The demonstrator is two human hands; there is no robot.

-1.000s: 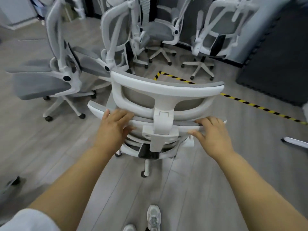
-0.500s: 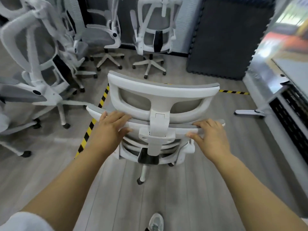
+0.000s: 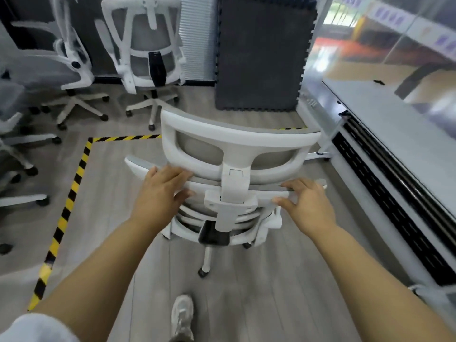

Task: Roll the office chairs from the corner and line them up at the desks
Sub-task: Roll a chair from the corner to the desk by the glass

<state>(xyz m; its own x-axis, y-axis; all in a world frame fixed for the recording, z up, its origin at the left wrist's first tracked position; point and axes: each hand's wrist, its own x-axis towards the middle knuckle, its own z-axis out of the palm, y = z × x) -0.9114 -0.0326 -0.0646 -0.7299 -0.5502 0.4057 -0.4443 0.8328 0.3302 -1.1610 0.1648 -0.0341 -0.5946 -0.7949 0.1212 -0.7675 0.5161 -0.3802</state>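
Note:
A white-framed office chair (image 3: 237, 149) with grey mesh stands right in front of me, its back towards me. My left hand (image 3: 162, 191) grips the top edge of the backrest on the left side. On the right end of that same edge my right hand (image 3: 306, 203) holds on with the thumb underneath. The headrest rises above both hands. One castor (image 3: 203, 272) of its base shows on the floor below. A grey-topped desk (image 3: 385, 119) runs along the right, close to the chair.
More white chairs (image 3: 148, 45) stand bunched at the back left and left edge. Yellow-black floor tape (image 3: 74, 183) marks a corner on the left. A dark foam mat (image 3: 261, 53) leans on the far wall. My shoe (image 3: 182, 314) is on the grey plank floor.
The chair and I have swung to the right: the bunched chairs slid to the left edge, the desk came into view on the right. Both hands kept their hold.

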